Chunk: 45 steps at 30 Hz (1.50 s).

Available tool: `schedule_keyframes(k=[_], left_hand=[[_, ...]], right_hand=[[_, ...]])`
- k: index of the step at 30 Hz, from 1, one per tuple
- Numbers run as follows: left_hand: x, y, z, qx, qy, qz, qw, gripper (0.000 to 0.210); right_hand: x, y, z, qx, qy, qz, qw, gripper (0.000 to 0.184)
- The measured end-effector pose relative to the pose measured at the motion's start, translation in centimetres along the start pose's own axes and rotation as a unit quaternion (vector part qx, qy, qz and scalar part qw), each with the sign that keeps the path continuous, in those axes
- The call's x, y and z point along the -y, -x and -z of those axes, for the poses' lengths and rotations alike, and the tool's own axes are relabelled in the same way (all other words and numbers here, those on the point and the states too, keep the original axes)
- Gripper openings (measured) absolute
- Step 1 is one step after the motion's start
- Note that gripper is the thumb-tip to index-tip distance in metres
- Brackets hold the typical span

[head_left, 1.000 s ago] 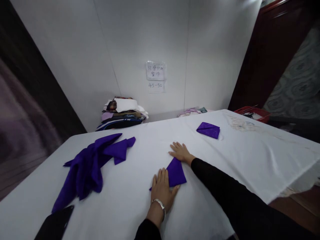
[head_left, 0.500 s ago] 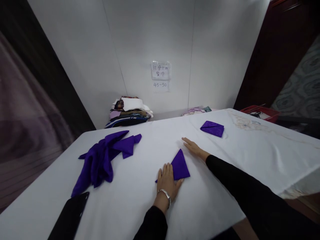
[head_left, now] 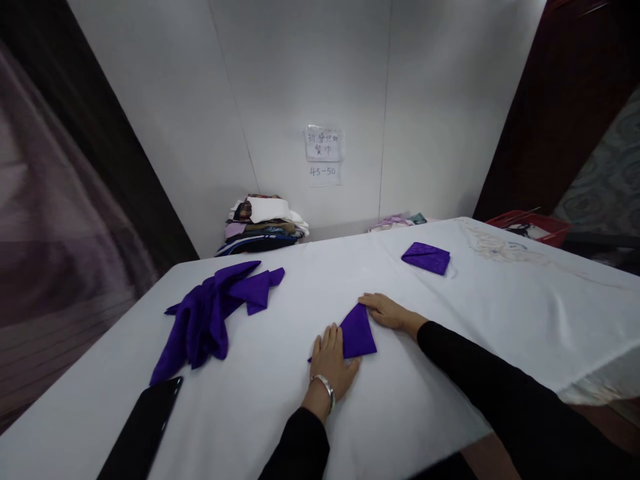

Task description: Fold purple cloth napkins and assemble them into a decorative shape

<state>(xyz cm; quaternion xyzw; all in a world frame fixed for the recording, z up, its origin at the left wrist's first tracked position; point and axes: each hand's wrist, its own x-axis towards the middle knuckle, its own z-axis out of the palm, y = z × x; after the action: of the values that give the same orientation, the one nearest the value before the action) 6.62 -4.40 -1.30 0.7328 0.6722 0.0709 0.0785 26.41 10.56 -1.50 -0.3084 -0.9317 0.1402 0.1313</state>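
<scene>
A purple cloth napkin [head_left: 359, 335], folded into a pointed, roughly triangular shape, lies flat on the white tablecloth [head_left: 425, 407]. Across its left part rests my left hand [head_left: 333, 360], fingers stretched out and pressing flat, a silver bracelet at the wrist. That hand hides the napkin's left side except for a small tip. My right hand [head_left: 387, 311] is at the napkin's top corner, its outstretched fingertips touching or just beside the point.
Loose purple napkins [head_left: 205, 320] lie in a heap at left, above a black phone-like slab [head_left: 143, 430]. Another folded purple napkin [head_left: 426, 258] sits at the back right. Behind the table are stacked clothes [head_left: 270, 223] and a red basket [head_left: 550, 230]; a handwritten sign [head_left: 325, 153] hangs on the wall.
My right hand has come down and nearer to the folded napkin's top corner, from a spot beyond it. My left hand stays flat on the napkin. The view has shifted slightly.
</scene>
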Motion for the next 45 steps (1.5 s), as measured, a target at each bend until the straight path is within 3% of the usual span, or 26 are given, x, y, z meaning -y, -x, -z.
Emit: schedule_keyframes(k=[4, 10, 14, 18, 21, 24, 27, 31, 38, 41, 45], left_hand=[[0.5, 0.0, 0.0, -0.018, 0.038, -0.004, 0.999, 0.073], [1.8, -0.3, -0.8, -0.099, 0.099, -0.038, 0.989, 0.056], [2.4, -0.6, -0.9, -0.151, 0.168, -0.026, 0.974, 0.042], [2.7, -0.5, -0.1, -0.183, 0.268, 0.048, 0.945, 0.029], [3.1, -0.5, 0.7, -0.185, 0.311, 0.122, 0.924, 0.027], [3.8, -0.5, 1.4, -0.191, 0.280, 0.178, 0.924, 0.037], [4.3, -0.6, 1.7, -0.157, 0.206, 0.221, 0.940, 0.046], [4.5, -0.6, 1.9, -0.142, 0.110, 0.173, 0.968, 0.039], [3.5, -0.3, 2.0, -0.160, 0.011, 0.063, 0.985, 0.039], [3.0, -0.3, 1.5, -0.105, -0.014, -0.007, 0.994, 0.046], [2.9, -0.4, 0.8, -0.025, -0.028, -0.023, 0.999, 0.056]], right_hand=[[-0.3, 0.5, 0.0, 0.014, -0.002, -0.019, 1.000, 0.050], [0.1, 0.8, 0.4, 0.013, -0.015, -0.023, 1.000, 0.050], [0.1, 0.9, 0.6, 0.012, -0.017, -0.016, 1.000, 0.049], [0.4, 1.0, 0.3, -0.007, -0.044, -0.016, 0.999, 0.044], [1.1, 1.2, -0.2, -0.054, -0.130, -0.038, 0.989, 0.041], [1.8, 1.3, -0.7, -0.069, -0.230, -0.085, 0.967, 0.041], [2.5, 1.2, -1.1, -0.055, -0.227, -0.120, 0.965, 0.035], [3.2, 1.5, -1.6, -0.052, -0.149, -0.162, 0.974, 0.023], [3.4, 2.8, -2.3, -0.085, -0.147, -0.191, 0.967, 0.012], [3.1, 3.1, -2.2, -0.078, -0.156, -0.191, 0.966, 0.011], [4.1, 2.8, -1.3, -0.092, -0.138, -0.201, 0.965, 0.022]])
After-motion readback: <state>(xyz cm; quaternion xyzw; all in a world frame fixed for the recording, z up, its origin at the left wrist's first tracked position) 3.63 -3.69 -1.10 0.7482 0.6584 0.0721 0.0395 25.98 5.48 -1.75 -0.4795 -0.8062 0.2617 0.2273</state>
